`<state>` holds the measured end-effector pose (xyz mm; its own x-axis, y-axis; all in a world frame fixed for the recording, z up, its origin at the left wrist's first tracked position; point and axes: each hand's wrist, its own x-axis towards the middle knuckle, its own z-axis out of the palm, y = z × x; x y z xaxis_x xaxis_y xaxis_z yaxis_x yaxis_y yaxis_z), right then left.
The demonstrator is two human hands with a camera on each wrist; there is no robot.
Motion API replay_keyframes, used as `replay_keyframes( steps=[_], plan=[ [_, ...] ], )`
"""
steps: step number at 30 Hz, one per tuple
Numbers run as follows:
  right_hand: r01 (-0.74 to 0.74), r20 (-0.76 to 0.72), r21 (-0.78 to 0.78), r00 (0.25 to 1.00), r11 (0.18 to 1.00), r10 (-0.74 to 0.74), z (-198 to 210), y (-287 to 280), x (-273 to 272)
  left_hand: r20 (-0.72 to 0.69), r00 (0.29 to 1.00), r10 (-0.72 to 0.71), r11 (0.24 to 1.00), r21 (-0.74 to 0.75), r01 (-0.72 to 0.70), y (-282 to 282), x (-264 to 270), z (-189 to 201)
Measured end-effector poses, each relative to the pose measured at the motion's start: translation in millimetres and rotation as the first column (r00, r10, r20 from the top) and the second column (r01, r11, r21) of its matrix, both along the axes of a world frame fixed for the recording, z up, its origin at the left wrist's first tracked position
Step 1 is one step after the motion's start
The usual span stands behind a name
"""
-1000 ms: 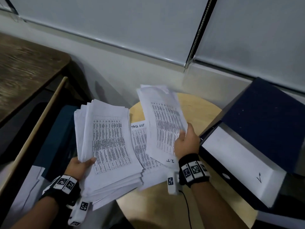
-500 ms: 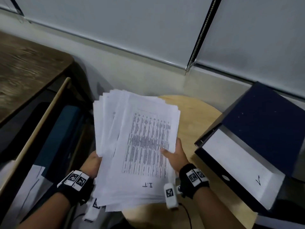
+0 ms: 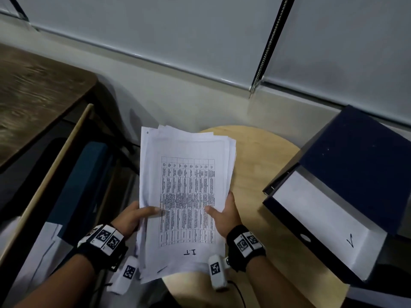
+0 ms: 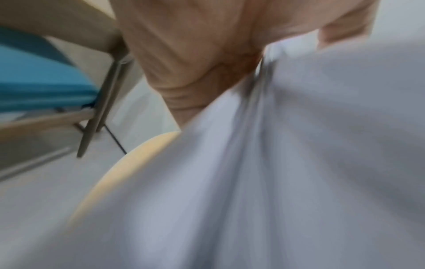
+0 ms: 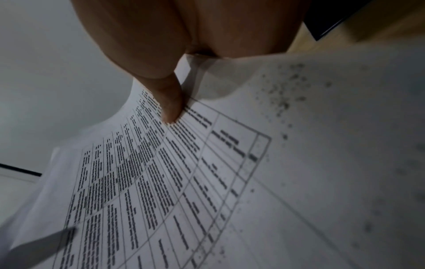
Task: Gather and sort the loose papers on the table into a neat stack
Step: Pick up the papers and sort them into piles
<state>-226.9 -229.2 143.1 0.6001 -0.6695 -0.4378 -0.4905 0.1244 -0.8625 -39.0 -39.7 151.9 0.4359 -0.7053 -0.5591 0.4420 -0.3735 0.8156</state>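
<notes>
Both hands clamp one paper stack (image 3: 186, 196) above the round desk (image 3: 262, 165). Left hand (image 3: 131, 218) pinches its left edge, thumb on top; right hand (image 3: 224, 216) pinches the right edge likewise, other fingers hidden underneath.

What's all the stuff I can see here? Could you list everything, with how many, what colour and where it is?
stack of papers: one, white with a printed table on the top sheet, held above the near left edge of the round table
round table: one, light wood, centre right
box file: one, dark blue with a white spine label, on the right of the round table
desk: one, dark wood, far left
chair: one, teal seat in a pale wooden frame, left of the papers
window blinds: two, pale grey, along the wall behind
left hand: grips the stack's left edge, thumb on top
right hand: grips the stack's right edge, thumb on top
wrist bands: two, black with white tags
</notes>
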Motion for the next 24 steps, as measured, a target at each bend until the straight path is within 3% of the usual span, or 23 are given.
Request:
replay_keyframes(
  steps=[4, 10, 13, 16, 19, 21, 24],
  plan=[
    [0.064, -0.002, 0.085, 0.998, 0.994, -0.064, -9, -1, 4, -0.01, 0.997, 0.076, 0.997, -0.033, -0.076, 1, 7, -3],
    [0.033, 0.072, 0.171, 0.996, 0.985, -0.046, -6, -5, 8, 0.133, 0.984, 0.116, 0.991, 0.052, -0.124, -2, -2, -13],
    [-0.019, 0.045, 0.17, 0.999, 0.985, 0.011, -16, -9, 11, 0.29, 0.952, 0.094, 0.984, 0.116, -0.133, 5, 0, -22],
    [-0.105, -0.167, -0.014, 0.981, 0.994, 0.101, -40, -19, 15, 0.515, 0.855, 0.055, 0.955, 0.224, -0.196, 7, 1, -17],
    [-0.203, -0.533, -0.286, 0.846, 0.937, 0.02, -74, -33, 10, 0.634, 0.773, 0.018, 0.923, 0.287, -0.257, 10, 5, -8],
    [-0.198, -0.662, -0.286, 0.748, 0.937, -0.044, -93, -37, 4, 0.64, 0.768, 0.024, 0.91, 0.304, -0.281, 17, 12, -9],
    [-0.169, -0.747, -0.229, 0.662, 0.959, -0.062, -110, -32, -1, 0.61, 0.791, 0.048, 0.906, 0.307, -0.291, 30, 21, -12]
  ],
)
